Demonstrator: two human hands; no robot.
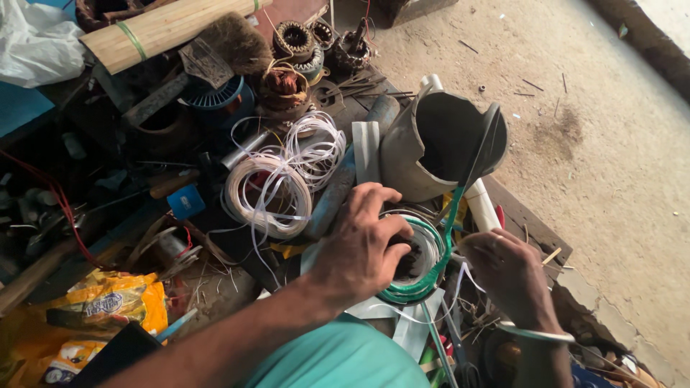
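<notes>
My left hand (pixel 359 244) rests on top of a round motor stator (pixel 420 262) wrapped with a green band, its fingers curled over the rim and gripping it. My right hand (pixel 507 269), with a ring and a metal bangle at the wrist, sits just right of the stator and pinches a thin strip or wire that leads up along a green strand (pixel 453 208). What lies inside the stator bore is dark and hard to make out.
A grey broken plastic jug (pixel 445 144) stands behind the stator. Coils of white strip (pixel 269 190) lie to the left, wound motor parts (pixel 284 86) and a bamboo bundle (pixel 165 29) farther back. A yellow packet (pixel 108 302) lies lower left. Bare dirt floor (pixel 611 144) stretches to the right.
</notes>
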